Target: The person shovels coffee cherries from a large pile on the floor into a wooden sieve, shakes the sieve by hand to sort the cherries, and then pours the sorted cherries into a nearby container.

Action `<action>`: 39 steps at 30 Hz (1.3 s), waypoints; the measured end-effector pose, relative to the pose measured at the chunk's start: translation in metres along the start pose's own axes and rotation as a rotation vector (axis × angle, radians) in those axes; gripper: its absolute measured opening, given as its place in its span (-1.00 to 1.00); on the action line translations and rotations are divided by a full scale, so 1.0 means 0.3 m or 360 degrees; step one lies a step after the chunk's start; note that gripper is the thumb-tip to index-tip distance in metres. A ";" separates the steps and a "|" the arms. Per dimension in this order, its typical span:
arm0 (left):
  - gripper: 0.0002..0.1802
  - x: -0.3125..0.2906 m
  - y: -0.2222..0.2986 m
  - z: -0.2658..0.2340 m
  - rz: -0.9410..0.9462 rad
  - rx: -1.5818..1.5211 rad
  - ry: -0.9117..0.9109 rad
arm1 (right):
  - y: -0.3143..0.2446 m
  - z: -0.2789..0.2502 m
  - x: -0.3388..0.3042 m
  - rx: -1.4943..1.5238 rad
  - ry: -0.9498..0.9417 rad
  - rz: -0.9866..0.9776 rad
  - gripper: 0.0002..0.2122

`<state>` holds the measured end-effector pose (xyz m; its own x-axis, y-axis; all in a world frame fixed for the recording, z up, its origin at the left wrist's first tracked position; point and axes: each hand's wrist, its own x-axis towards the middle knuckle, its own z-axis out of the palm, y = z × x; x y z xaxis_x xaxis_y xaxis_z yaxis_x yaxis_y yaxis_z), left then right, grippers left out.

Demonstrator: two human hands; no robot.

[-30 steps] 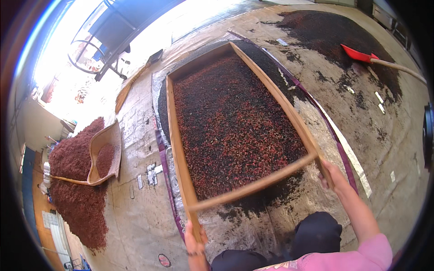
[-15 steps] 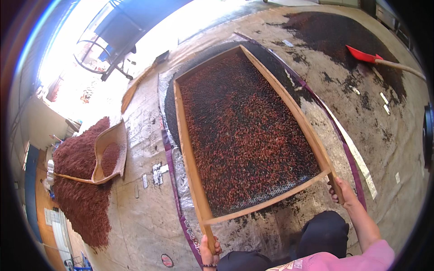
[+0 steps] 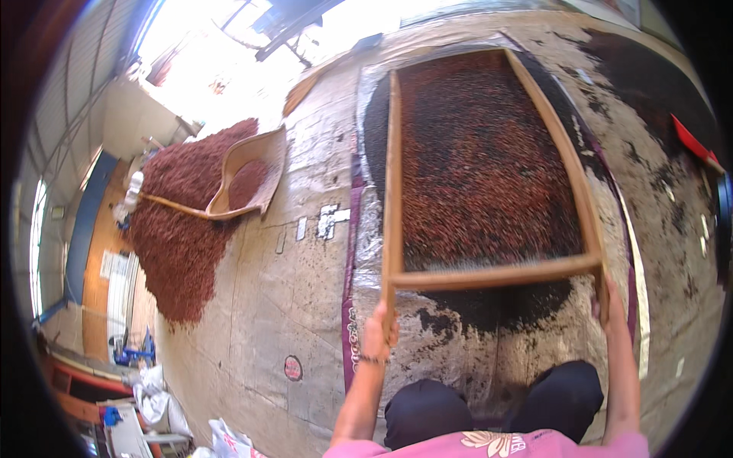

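A long wooden-framed sieve [image 3: 496, 277] stretches away from me, level or nearly so. On its mesh lies a layer of small reddish-brown and black grains [image 3: 489, 168], smeared by motion. My left hand [image 3: 379, 333] is wrapped round the left handle at the near end. Around the right handle my right hand [image 3: 611, 305] is closed, its fingers partly hidden. Below the near crossbar, dark fine siftings [image 3: 496, 305] lie on a sheet with a purple edge [image 3: 350, 305].
To the left rises a heap of reddish-brown grains [image 3: 179, 275] with a woven scoop basket [image 3: 271, 164] on it. A dark heap [image 3: 641, 84] and a red shovel [image 3: 693, 140] are at the right. White sacks [image 3: 156, 404] lie at the lower left.
The sieve has swung more upright in view, its near end farther from me, and both arms reach out more. The grains have shifted on the mesh. My view has turned left.
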<state>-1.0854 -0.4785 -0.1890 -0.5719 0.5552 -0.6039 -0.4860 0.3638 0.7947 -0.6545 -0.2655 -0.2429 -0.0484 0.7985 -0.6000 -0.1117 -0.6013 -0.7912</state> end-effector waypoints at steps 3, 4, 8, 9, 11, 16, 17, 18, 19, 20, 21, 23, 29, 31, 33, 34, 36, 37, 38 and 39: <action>-0.53 -0.113 -0.107 -0.069 -0.0131 -0.0221 -0.0072 | 0.048 -0.027 -0.193 0.0105 0.0019 0.0072 -0.60; -0.54 -0.135 -0.126 -0.084 -0.0195 -0.0248 -0.0049 | 0.042 -0.023 -0.203 0.0054 0.0027 0.0110 -0.60; -0.62 -0.035 -0.001 -0.059 -0.0097 -0.0170 0.0189 | -0.068 0.118 -0.036 -0.0032 -0.0055 0.0043 -0.56; -0.61 0.033 0.075 -0.029 -0.0142 -0.0154 0.0040 | -0.138 0.165 0.007 -0.0050 -0.0171 0.0039 -0.58; -0.55 0.172 0.178 0.056 -0.0080 -0.0114 -0.0027 | -0.235 0.223 0.107 -0.0019 -0.0178 -0.0016 -0.60; -0.57 0.138 0.155 0.091 0.0050 -0.0045 -0.0079 | -0.274 0.207 0.046 -0.0049 -0.0073 -0.0011 -0.66; -0.59 0.090 0.088 0.080 0.0061 -0.0066 0.0030 | -0.210 0.173 0.010 -0.0112 -0.0074 0.0025 -0.65; -0.60 0.042 0.022 0.058 0.0090 -0.0090 0.0132 | -0.142 0.116 -0.023 -0.0169 -0.0082 0.0044 -0.63; -0.62 0.004 -0.058 -0.009 0.0044 -0.0164 0.0017 | -0.046 0.042 -0.044 -0.0002 0.0040 0.0146 -0.60; -0.62 -0.042 -0.122 -0.052 -0.0036 -0.0238 0.0001 | 0.012 0.003 -0.090 0.0027 -0.0044 0.0137 -0.60; -0.62 -0.101 -0.166 -0.098 -0.0124 -0.0294 0.0023 | 0.067 -0.016 -0.131 0.0061 -0.0146 0.0167 -0.60; -0.62 -0.164 -0.223 -0.148 -0.0273 -0.0412 -0.0056 | 0.099 -0.054 -0.224 0.0082 -0.0037 0.0182 -0.61; -0.61 0.010 0.060 -0.009 -0.0004 -0.0342 0.0153 | -0.105 0.198 -0.067 0.0017 -0.0015 0.0115 -0.63; -0.60 0.166 0.162 0.056 -0.0090 -0.0130 0.0028 | -0.185 0.222 0.055 -0.0031 -0.0124 0.0055 -0.62; -0.59 0.186 0.206 0.047 -0.0018 -0.0089 -0.0118 | -0.247 0.250 0.093 0.0044 -0.0100 0.0028 -0.62; -0.58 0.198 0.226 0.045 0.0006 -0.0068 -0.0198 | -0.265 0.258 0.102 0.0076 -0.0075 0.0018 -0.62; -0.58 0.151 0.154 0.026 0.0005 -0.0115 -0.0113 | -0.204 0.196 0.053 0.0044 -0.0167 -0.0026 -0.62; -0.58 0.107 0.088 0.011 -0.0003 -0.0132 -0.0061 | -0.156 0.144 0.005 0.0031 -0.0210 -0.0048 -0.62; -0.58 0.053 0.029 -0.012 0.0021 -0.0154 0.0001 | -0.105 0.105 -0.045 -0.0004 -0.0120 0.0048 -0.61; -0.59 -0.017 -0.020 -0.041 -0.0003 -0.0185 0.0015 | -0.045 0.073 -0.095 -0.0025 -0.0044 0.0144 -0.60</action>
<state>-1.0876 -0.4927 -0.1912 -0.5769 0.5474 -0.6062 -0.5601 0.2752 0.7814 -0.6732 -0.2795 -0.2124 -0.0851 0.7413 -0.6657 -0.0898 -0.6711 -0.7359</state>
